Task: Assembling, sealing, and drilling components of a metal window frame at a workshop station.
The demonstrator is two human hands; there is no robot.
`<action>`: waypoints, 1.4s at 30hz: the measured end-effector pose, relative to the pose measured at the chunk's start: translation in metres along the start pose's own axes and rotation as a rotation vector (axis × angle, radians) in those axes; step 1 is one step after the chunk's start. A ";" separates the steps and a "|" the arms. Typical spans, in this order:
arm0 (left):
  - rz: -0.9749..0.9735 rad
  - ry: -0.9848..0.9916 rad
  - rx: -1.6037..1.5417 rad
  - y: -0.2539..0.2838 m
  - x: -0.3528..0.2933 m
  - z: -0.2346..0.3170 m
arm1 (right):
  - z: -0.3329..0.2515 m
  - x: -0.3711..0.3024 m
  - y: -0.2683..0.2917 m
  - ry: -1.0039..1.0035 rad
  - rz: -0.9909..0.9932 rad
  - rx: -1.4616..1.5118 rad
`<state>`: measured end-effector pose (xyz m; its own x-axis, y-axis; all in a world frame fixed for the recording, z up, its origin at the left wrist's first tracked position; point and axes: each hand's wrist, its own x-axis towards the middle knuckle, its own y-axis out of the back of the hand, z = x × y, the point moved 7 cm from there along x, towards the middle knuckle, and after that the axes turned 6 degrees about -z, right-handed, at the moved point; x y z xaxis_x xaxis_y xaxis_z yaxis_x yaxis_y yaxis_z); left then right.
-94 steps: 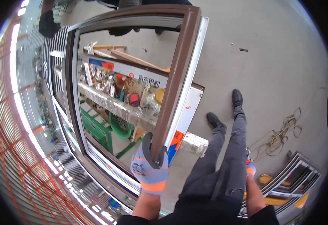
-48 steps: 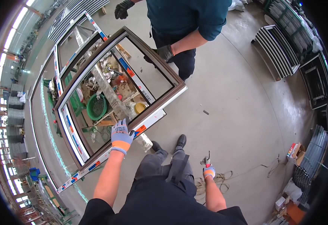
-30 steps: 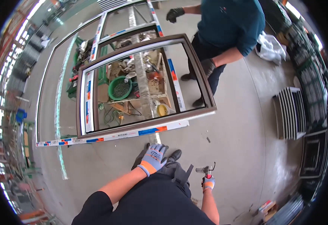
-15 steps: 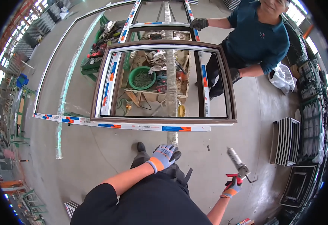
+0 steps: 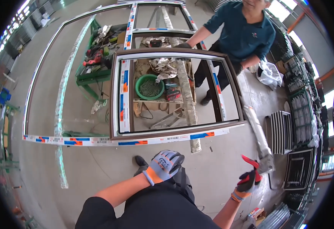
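Far left: big frame (image 5: pixel 88 141) with taped rails; green bench (image 5: pixel 92 78) with tools seen through it. Brown frame (image 5: pixel 182 134) lies over the big frame's right part, its near edge just behind the big frame's near rail. Green bowl (image 5: pixel 138 87) seen below, through the opening.

Left hand (image 5: pixel 164 166) held before the belly, short of the rails, nothing seen in it; fingers bent, palm hidden, so whether it is closed cannot be told. If steadying is needed, brown frame is best pressed flat, not sideways. Co-worker's hand (image 5: pixel 236 68) at brown frame's right side, contact unclear; room should be left for it when the gun is swung.

Far right: gun (image 5: pixel 257 128) held beside brown frame's near right corner, barrel pointed away from the body; contact with the edge cannot be judged. Its handle is gripped by the right hand (image 5: pixel 248 181); lever pressure not readable. Wrist should be held firm, barrel clear of the edge, lever squeezed only once the tip is placed.
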<state>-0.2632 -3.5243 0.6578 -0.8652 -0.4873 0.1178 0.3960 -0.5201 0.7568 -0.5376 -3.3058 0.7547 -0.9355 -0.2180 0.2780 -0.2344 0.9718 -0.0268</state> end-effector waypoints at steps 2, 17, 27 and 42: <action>0.038 -0.050 0.018 0.041 -0.001 -0.003 | -0.003 -0.020 -0.044 -0.113 -0.201 0.119; 0.631 0.057 0.686 0.155 -0.015 -0.025 | 0.006 -0.105 -0.249 -0.747 -1.158 0.178; 0.673 0.310 0.813 0.235 -0.106 -0.083 | -0.038 -0.207 -0.348 -0.772 -1.633 0.294; 0.896 0.565 -0.461 0.297 -0.085 -0.667 | 0.000 -0.161 -0.381 0.104 -0.398 -0.495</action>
<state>0.1326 -4.1050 0.4437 -0.0020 -0.9949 0.1010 0.9738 0.0211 0.2266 -0.2976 -3.6413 0.7204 -0.7660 -0.5845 0.2676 -0.3853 0.7507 0.5367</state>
